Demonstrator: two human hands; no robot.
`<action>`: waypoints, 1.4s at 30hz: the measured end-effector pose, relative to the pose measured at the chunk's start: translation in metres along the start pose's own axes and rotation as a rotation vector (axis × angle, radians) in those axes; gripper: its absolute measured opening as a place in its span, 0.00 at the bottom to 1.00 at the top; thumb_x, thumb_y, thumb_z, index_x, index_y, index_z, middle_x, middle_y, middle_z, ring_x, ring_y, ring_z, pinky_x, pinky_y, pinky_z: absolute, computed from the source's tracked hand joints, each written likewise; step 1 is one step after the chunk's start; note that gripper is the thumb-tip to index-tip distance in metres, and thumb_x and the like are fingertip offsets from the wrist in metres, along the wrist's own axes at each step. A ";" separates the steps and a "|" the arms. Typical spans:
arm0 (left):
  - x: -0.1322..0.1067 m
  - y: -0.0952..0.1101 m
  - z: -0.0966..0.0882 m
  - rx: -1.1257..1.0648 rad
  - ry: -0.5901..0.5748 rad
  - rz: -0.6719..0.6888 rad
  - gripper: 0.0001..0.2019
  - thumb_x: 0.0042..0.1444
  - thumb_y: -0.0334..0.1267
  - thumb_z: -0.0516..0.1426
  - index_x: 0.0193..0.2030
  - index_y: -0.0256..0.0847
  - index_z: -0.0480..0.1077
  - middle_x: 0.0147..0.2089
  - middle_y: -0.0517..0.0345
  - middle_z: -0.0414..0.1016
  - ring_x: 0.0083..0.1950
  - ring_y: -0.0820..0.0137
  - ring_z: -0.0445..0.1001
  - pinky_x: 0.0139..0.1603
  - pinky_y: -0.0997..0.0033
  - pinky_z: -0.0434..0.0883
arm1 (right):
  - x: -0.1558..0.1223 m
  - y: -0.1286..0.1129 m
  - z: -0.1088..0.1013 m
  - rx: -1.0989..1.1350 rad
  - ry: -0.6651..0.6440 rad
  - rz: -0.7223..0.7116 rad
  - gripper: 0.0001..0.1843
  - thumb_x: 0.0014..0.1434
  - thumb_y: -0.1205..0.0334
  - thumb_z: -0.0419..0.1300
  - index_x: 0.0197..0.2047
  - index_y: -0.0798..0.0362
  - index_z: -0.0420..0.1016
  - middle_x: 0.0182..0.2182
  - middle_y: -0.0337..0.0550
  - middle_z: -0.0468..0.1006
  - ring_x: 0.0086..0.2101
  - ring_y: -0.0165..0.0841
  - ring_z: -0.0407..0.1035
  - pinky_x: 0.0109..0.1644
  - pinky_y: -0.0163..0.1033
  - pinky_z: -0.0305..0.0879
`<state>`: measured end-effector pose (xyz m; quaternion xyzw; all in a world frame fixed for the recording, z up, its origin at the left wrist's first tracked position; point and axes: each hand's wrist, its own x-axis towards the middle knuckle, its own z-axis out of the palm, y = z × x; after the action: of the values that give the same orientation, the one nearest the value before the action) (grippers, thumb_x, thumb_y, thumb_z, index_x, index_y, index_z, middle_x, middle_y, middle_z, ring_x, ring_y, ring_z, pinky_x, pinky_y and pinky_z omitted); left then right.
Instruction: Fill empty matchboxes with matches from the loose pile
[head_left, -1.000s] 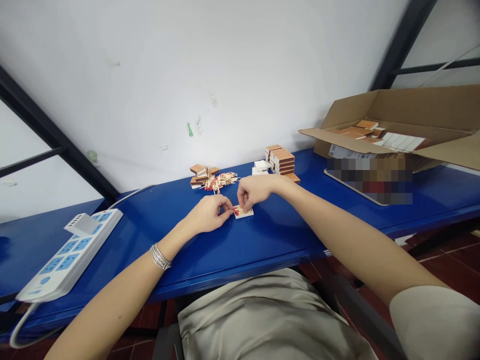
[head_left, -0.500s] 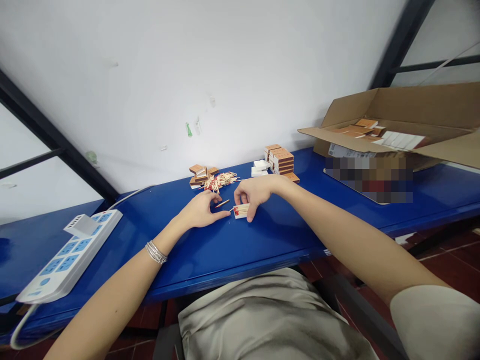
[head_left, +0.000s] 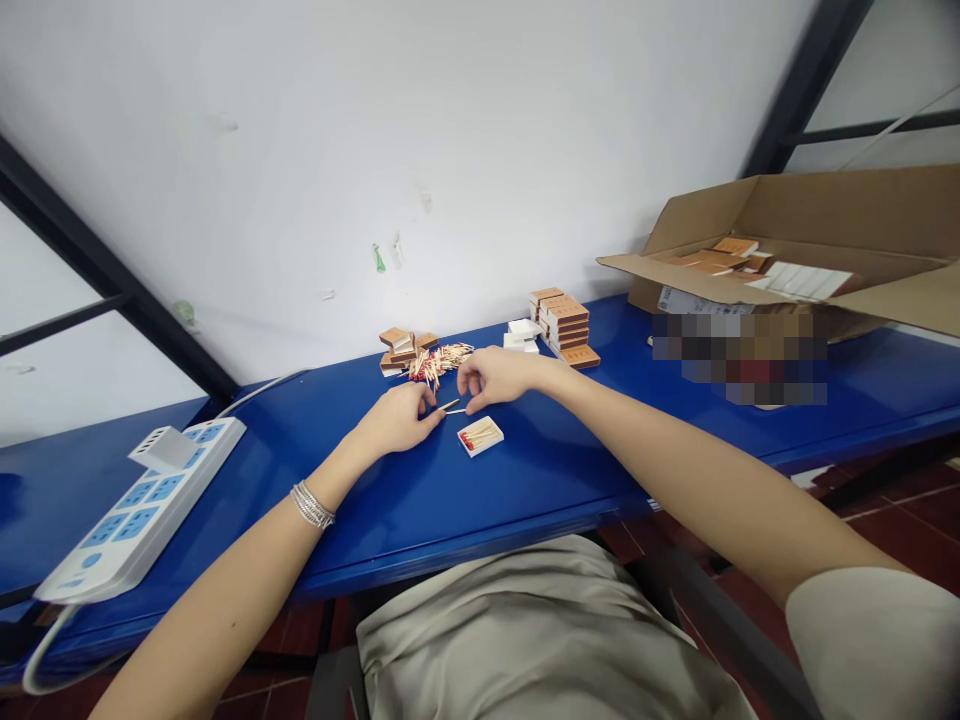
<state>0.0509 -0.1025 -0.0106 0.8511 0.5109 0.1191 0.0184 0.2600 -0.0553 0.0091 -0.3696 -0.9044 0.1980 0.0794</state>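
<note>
Centre of frame, live | our left hand (head_left: 397, 420) and right hand (head_left: 499, 378): fingers narrow, can't tell if they hold the thin wooden matchstick (head_left: 450, 405) | risk: a slipped pinch could drop it near the white card matchbox (head_left: 480, 436)

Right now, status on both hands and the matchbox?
Left hand at a match, grip unclear. Right hand beside it. Matchbox flat, apart from both hands. Loose matches just beyond.

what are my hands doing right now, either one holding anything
left hand: curled beside a matchstick, cannot tell if gripping it
right hand: half open, holding nothing visible
</note>
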 end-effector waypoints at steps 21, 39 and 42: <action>0.006 -0.008 0.015 -0.059 0.028 0.091 0.06 0.56 0.37 0.52 0.34 0.38 0.68 0.34 0.53 0.69 0.37 0.65 0.69 0.42 0.64 0.68 | 0.018 -0.006 0.030 -0.082 0.014 -0.075 0.10 0.52 0.71 0.57 0.37 0.59 0.76 0.33 0.48 0.80 0.30 0.30 0.69 0.32 0.31 0.58; 0.000 0.009 0.013 -0.145 0.084 0.145 0.06 0.59 0.37 0.49 0.35 0.39 0.64 0.37 0.52 0.68 0.39 0.66 0.68 0.43 0.63 0.68 | -0.002 -0.022 0.009 -0.205 -0.104 -0.011 0.08 0.55 0.68 0.54 0.38 0.57 0.72 0.33 0.48 0.76 0.29 0.32 0.64 0.31 0.35 0.55; -0.003 0.020 0.007 -0.218 0.090 0.124 0.08 0.60 0.40 0.50 0.36 0.38 0.67 0.36 0.54 0.69 0.35 0.69 0.68 0.39 0.67 0.67 | -0.013 -0.025 -0.003 -0.248 -0.162 0.012 0.08 0.55 0.68 0.52 0.36 0.57 0.72 0.33 0.48 0.76 0.28 0.32 0.64 0.30 0.36 0.54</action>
<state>0.0680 -0.1142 -0.0154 0.8678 0.4418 0.2128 0.0806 0.2541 -0.0797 0.0227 -0.3650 -0.9230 0.1143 -0.0412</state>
